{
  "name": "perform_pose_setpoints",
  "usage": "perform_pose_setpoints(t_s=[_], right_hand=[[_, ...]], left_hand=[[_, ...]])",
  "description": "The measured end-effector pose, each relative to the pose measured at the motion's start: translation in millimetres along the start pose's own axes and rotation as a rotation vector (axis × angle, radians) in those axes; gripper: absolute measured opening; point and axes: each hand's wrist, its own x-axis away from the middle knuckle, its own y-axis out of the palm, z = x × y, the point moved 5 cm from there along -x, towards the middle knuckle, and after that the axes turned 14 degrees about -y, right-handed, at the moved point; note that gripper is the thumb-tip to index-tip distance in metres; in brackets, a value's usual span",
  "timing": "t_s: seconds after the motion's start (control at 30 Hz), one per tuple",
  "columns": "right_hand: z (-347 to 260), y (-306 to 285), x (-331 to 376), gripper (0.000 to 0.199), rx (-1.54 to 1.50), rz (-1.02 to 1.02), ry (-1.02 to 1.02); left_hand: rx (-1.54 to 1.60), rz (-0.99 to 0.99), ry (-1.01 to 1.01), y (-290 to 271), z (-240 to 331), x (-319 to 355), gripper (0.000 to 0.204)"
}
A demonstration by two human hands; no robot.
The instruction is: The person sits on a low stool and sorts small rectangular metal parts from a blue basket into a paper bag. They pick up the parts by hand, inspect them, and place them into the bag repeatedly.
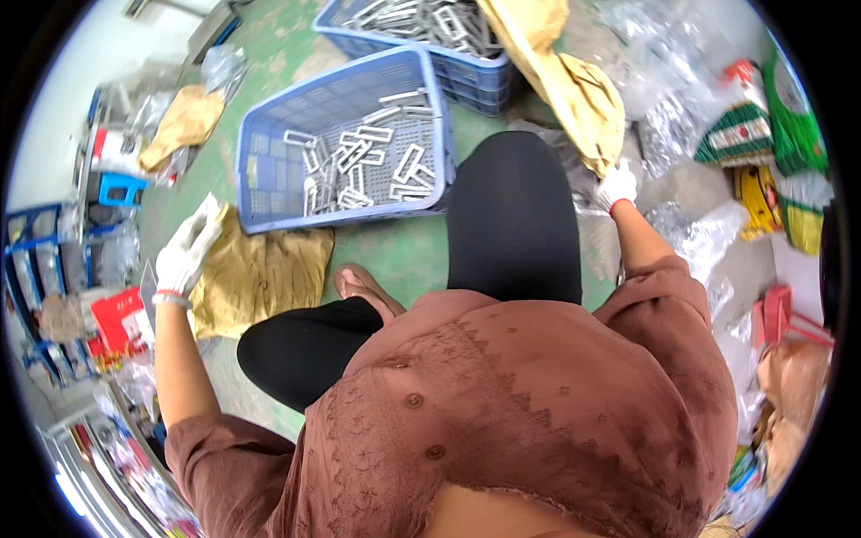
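My right hand (617, 186), in a white glove with a red cuff, is closed on the lower end of a long yellow-brown sack (587, 103) that hangs down from the top of the view. On the left, my left hand (186, 255), also gloved in white, reaches forward with fingers stretched and apart. It is beside a flattened brown sack (265, 273) on the floor; whether the fingers touch it I cannot tell. Between my hands stands a blue plastic basket (345, 215), partly filled with small grey rectangular frames (363, 148).
A second blue basket (466, 81), heaped with similar grey pieces, stands behind the first. Clear plastic bags (668, 134) and green sacks (740, 130) lie to the right. A blue stool (121, 189) and a blue rack (36, 260) are at the left. The floor (386, 255) is green.
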Motion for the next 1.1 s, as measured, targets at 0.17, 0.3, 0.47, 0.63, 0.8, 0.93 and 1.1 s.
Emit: perform_pose_setpoints(t_s=[0.17, 0.3, 0.47, 0.63, 0.8, 0.93, 1.1], right_hand=[[-26, -58, -2, 0.056, -0.048, -0.414, -0.039], [-29, -124, 11, 0.032, 0.209, -0.467, -0.192], [-118, -269, 8, 0.025, 0.351, -0.148, -0.385], [-307, -342, -44, 0.03, 0.137, 0.181, -0.814], [-449, -218, -156, 0.044, 0.212, -0.227, -0.982], [-483, -106, -214, 0.038, 0.101, -0.426, -0.659], [-477, -9, -231, 0.035, 0.163, -0.046, -0.474]], left_hand=[[-0.023, 0.043, 0.032, 20, 19, 15, 0.06], [-0.095, 0.141, 0.166, 44, 44, 29, 0.06], [0.023, 0.033, 0.183, 90, 64, 20, 0.063], [0.2, -0.033, 0.199, 121, 65, 20, 0.065], [0.253, -0.258, 0.208, 119, 66, 12, 0.061], [0.341, -0.256, 0.24, 124, 53, 3, 0.037], [0.415, -0.234, 0.206, 133, 33, -6, 0.025]])
